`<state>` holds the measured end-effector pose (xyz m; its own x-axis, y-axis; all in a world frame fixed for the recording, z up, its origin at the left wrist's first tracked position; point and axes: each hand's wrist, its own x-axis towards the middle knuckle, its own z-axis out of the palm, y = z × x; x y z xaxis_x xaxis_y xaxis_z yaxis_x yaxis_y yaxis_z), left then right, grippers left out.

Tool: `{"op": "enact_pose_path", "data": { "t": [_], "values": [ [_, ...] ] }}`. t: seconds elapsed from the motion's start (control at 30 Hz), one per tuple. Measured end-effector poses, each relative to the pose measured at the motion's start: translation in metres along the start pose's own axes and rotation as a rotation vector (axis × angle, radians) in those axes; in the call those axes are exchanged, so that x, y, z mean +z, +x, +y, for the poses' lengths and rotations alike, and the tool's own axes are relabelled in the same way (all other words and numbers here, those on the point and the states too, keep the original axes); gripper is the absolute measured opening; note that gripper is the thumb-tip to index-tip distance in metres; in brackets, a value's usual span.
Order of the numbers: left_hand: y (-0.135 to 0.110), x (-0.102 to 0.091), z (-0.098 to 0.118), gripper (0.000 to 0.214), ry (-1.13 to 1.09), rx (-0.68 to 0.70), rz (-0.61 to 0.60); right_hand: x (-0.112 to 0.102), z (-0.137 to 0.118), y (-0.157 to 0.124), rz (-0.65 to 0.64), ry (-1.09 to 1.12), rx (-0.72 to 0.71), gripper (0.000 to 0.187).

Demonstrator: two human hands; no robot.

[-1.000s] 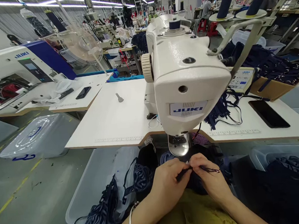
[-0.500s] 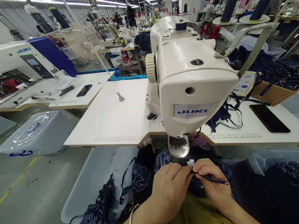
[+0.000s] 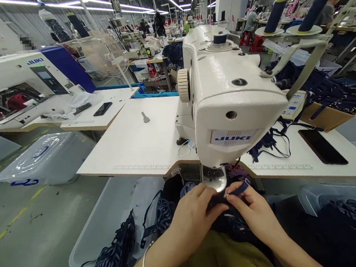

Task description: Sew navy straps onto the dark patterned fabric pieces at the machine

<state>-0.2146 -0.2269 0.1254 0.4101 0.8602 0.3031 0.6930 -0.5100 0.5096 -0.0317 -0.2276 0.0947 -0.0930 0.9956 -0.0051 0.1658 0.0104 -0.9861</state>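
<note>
Just in front of the sewing machine [image 3: 241, 111], below its metal-guarded needle area [image 3: 215, 181], both my hands work over a dark navy bra. My right hand [image 3: 256, 212] pinches a narrow navy bra strap [image 3: 241, 188], which has a small slider at its upper end. On the left, my left hand [image 3: 191, 211] is curled over the dark fabric, with thumb and forefinger gripping its edge. Much of the bra lies hidden under my hands and in shadow. Patterned navy bras [image 3: 113, 251] hang over the clear bin [image 3: 89, 228] at my left.
On the white sewing table [image 3: 135, 143] lie a small grey metal piece [image 3: 145, 117], a black phone [image 3: 322, 146] and loose navy straps [image 3: 264, 142]. A cardboard box [image 3: 329, 114] heaped with navy pieces stands at right. Another bin [image 3: 314, 198] holds dark garments. A lidded bin [image 3: 46, 157] sits on the floor.
My right hand has turned and raised the strap, so its slider now shows. The white label between my fingers is out of sight. My left hand has shifted slightly left.
</note>
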Motion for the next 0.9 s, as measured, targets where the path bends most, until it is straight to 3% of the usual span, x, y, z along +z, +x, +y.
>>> {"op": "enact_pose_path", "data": {
  "t": [0.07, 0.17, 0.27, 0.37, 0.57, 0.73, 0.9],
  "values": [
    [0.008, -0.005, -0.006, 0.014, 0.099, 0.010, -0.002, 0.001, -0.004, 0.011, 0.005, -0.056, 0.025, 0.019],
    [0.017, -0.005, -0.018, 0.014, 0.285, 0.092, 0.076, 0.008, -0.003, 0.025, 0.066, -0.168, -0.055, 0.018],
    [0.017, -0.001, -0.026, 0.026, 0.378, 0.273, 0.200, 0.015, 0.001, 0.033, 0.097, -0.199, -0.116, 0.016],
    [0.009, 0.007, -0.027, 0.034, 0.355, 0.418, 0.184, 0.016, 0.004, 0.037, 0.120, -0.165, -0.121, 0.015],
    [-0.008, 0.027, -0.027, 0.037, 0.411, 0.328, 0.251, 0.009, 0.004, 0.047, -0.033, 0.073, 0.065, 0.023],
    [-0.005, 0.024, -0.026, 0.031, 0.468, 0.374, 0.193, 0.006, 0.001, 0.054, -0.012, 0.136, 0.019, 0.022],
    [-0.003, 0.023, -0.020, 0.032, 0.511, 0.327, 0.200, -0.002, 0.001, 0.064, -0.038, -0.019, -0.043, 0.025]
  ]
}}
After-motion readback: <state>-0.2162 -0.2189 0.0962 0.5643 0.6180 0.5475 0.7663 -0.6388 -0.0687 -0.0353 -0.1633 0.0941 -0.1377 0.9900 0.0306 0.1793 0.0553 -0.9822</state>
